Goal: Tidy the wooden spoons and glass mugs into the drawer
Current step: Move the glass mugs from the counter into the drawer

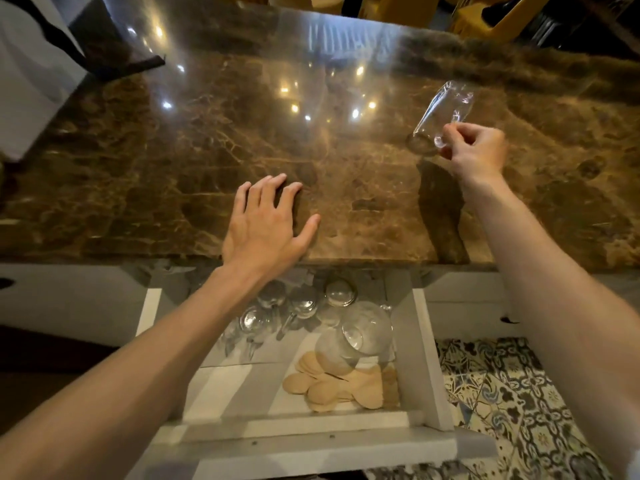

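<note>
Right hand (pixel 476 150) pinches one tilted clear glass mug (pixel 441 117); left hand (pixel 266 225) lies spread flat, empty, on glossy brown marble counter (pixel 173 150); several glass mugs (pixel 304 306) and pale wooden spoons (pixel 332 386) fill the near white drawer (pixel 426 358)

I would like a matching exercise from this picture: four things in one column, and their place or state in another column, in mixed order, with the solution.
Things:
1. left hand
2. right hand
3. wooden spoons
4. drawer

Places or states:
A. pulled open below the counter
B. holding a tilted glass mug
C. lying at the drawer's front right
D. flat on the marble counter, empty

Pairs: 1-D, 2-B, 3-C, 4-A
</note>
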`<action>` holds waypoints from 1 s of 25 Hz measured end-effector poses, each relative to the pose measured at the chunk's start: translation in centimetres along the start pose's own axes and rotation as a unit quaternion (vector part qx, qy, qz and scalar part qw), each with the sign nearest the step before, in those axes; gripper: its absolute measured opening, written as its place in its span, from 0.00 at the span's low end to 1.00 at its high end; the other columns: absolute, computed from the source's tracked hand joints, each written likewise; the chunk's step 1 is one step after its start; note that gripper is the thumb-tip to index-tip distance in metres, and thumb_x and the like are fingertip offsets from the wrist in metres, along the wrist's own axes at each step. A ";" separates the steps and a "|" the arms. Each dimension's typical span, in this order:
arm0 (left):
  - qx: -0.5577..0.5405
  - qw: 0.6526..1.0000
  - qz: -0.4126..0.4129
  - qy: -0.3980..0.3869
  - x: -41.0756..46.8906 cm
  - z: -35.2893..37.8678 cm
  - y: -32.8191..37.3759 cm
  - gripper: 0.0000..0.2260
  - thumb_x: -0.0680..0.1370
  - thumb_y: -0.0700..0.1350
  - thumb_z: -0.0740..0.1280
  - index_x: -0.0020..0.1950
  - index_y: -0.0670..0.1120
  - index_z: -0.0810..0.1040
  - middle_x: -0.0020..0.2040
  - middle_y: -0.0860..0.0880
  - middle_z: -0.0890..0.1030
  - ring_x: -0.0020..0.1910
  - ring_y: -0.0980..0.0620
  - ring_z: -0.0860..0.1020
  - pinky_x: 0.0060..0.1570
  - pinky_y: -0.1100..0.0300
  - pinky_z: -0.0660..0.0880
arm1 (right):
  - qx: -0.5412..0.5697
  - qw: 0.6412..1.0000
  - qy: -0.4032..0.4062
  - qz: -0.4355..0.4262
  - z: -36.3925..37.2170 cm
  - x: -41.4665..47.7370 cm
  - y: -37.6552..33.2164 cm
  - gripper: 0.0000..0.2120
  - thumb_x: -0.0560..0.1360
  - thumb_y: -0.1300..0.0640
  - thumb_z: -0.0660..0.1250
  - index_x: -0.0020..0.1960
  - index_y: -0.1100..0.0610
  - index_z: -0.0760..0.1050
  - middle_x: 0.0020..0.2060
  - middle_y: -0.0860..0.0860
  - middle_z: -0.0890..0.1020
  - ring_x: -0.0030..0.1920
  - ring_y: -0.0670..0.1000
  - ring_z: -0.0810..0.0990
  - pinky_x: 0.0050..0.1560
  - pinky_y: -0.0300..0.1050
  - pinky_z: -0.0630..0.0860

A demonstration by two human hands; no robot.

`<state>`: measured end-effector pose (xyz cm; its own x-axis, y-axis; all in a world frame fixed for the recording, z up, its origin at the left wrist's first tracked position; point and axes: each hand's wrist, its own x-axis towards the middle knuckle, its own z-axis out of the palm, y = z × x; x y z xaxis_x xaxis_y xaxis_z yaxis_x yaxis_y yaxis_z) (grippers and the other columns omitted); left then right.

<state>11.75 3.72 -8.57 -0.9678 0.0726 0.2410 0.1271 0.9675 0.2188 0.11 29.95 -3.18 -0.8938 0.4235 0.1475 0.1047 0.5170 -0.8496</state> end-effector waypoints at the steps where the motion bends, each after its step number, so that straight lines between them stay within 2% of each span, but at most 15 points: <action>1: 0.004 1.000 0.002 -0.001 -0.1 0.0 0.0 0.26 0.77 0.60 0.58 0.70 0.46 0.68 0.69 0.44 0.68 0.70 0.45 0.64 0.72 0.48 0.53 | 0.017 1.000 -0.020 -0.017 -0.4 -1.4 -0.3 0.09 0.77 0.56 0.65 0.50 0.60 0.82 0.40 0.52 0.83 0.40 0.46 0.80 0.47 0.45 0.78; 4: 0.009 1.000 0.005 -0.004 -0.1 0.0 -0.2 0.27 0.77 0.61 0.57 0.70 0.47 0.67 0.70 0.44 0.67 0.70 0.45 0.63 0.72 0.48 0.53 | 0.091 0.989 -0.099 -0.068 -1.7 -5.7 -1.4 0.06 0.77 0.58 0.66 0.51 0.56 0.81 0.39 0.47 0.81 0.38 0.40 0.80 0.45 0.36 0.79; 8: 0.012 1.000 0.011 -0.018 -0.1 0.0 -0.5 0.27 0.77 0.62 0.55 0.72 0.48 0.66 0.71 0.45 0.66 0.71 0.46 0.62 0.72 0.48 0.52 | 0.151 0.962 -0.195 -0.120 -3.7 -10.9 -2.5 0.05 0.75 0.58 0.67 0.48 0.49 0.80 0.43 0.45 0.83 0.45 0.43 0.82 0.50 0.38 0.78; 12: 0.002 0.999 0.025 -0.035 -0.1 -0.4 -0.9 0.28 0.78 0.63 0.53 0.73 0.49 0.64 0.73 0.45 0.65 0.72 0.46 0.61 0.73 0.49 0.52 | 0.161 0.937 -0.266 -0.157 -5.3 -15.9 -2.1 0.06 0.72 0.56 0.69 0.49 0.51 0.80 0.42 0.42 0.84 0.46 0.42 0.82 0.48 0.35 0.78; 16: -0.017 0.997 0.039 -0.061 -0.2 -0.8 -1.5 0.28 0.78 0.62 0.53 0.74 0.50 0.62 0.75 0.46 0.62 0.74 0.47 0.57 0.74 0.51 0.50 | 0.076 0.894 -0.357 -0.260 -5.8 -19.5 -0.6 0.09 0.73 0.59 0.68 0.52 0.57 0.79 0.46 0.49 0.82 0.46 0.44 0.81 0.47 0.34 0.76; 18: -0.003 0.997 0.051 -0.061 -0.2 -0.9 -1.6 0.28 0.79 0.62 0.51 0.75 0.51 0.61 0.76 0.47 0.62 0.75 0.47 0.57 0.73 0.51 0.51 | 0.065 0.874 -0.389 -0.283 -5.2 -21.2 0.3 0.10 0.73 0.59 0.67 0.53 0.59 0.80 0.46 0.51 0.82 0.45 0.45 0.81 0.46 0.36 0.77; 25: 0.023 0.995 0.067 -0.064 -0.3 -0.8 -1.9 0.28 0.79 0.62 0.48 0.75 0.50 0.60 0.76 0.47 0.61 0.74 0.47 0.57 0.73 0.51 0.52 | -0.025 0.790 -0.508 -0.342 -0.6 -25.7 3.6 0.10 0.75 0.57 0.68 0.53 0.59 0.82 0.47 0.49 0.83 0.45 0.44 0.81 0.48 0.35 0.77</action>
<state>11.99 1.70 -8.26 -0.9630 0.2289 0.1420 0.2494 0.9570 0.1485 23.73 21.37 -9.77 -0.6336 -0.7714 0.0592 -0.5607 0.4052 -0.7221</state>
